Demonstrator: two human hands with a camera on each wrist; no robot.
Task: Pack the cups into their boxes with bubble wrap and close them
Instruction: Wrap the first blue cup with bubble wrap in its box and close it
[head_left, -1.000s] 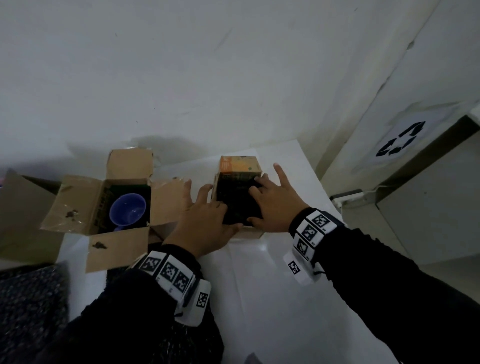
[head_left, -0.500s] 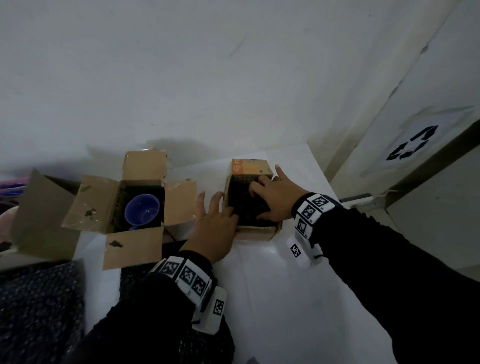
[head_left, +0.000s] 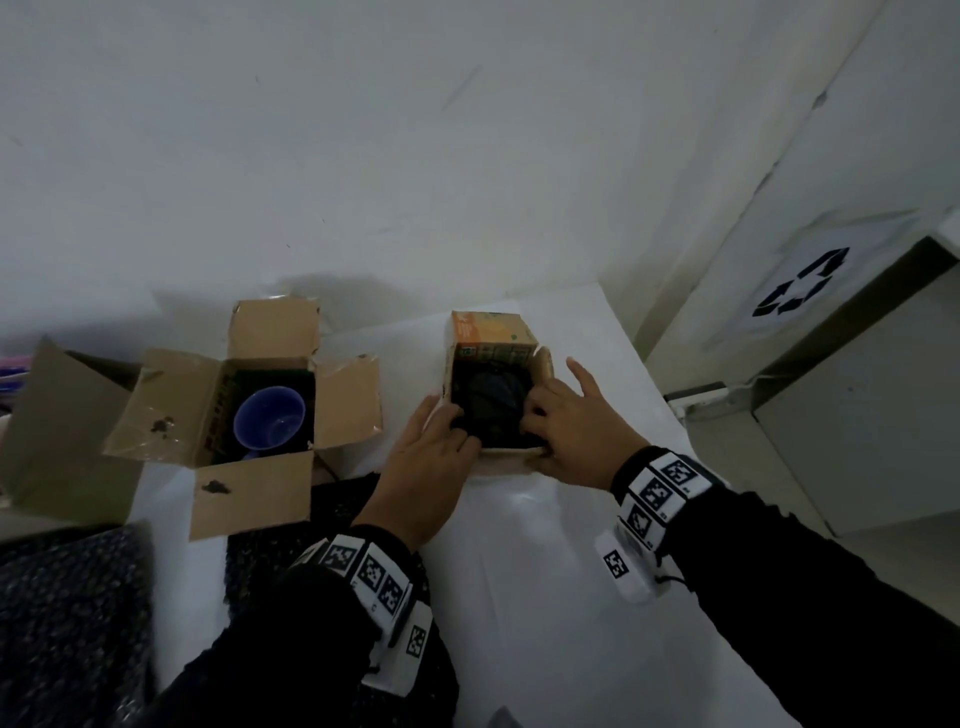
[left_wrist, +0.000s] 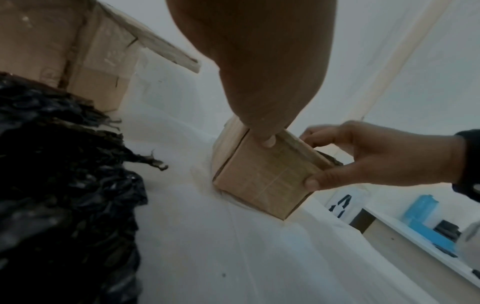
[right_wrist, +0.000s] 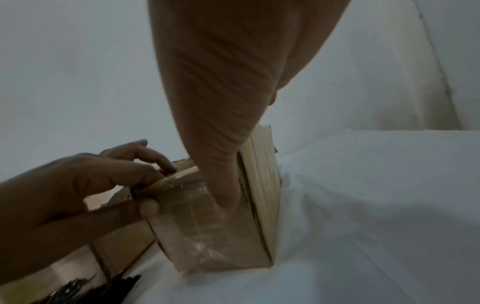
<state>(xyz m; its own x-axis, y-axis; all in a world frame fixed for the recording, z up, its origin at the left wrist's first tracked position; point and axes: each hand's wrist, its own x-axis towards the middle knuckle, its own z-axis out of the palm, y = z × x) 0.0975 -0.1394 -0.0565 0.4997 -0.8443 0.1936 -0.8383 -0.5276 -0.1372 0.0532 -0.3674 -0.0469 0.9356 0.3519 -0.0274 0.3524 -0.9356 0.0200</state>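
On bench, 1 o'clock: small box (head_left: 493, 395), upright, top open, far flap raised; dark wrapped bundle (head_left: 491, 402) inside. Left hand (head_left: 423, 467) grasps its 9 o'clock rim, thumb on near wall; right hand (head_left: 569, 436) grasps 3 o'clock rim, forefinger straight. Bench edge near at 3 o'clock. Open box (head_left: 249, 410) with blue cup (head_left: 267, 423) at 10 o'clock
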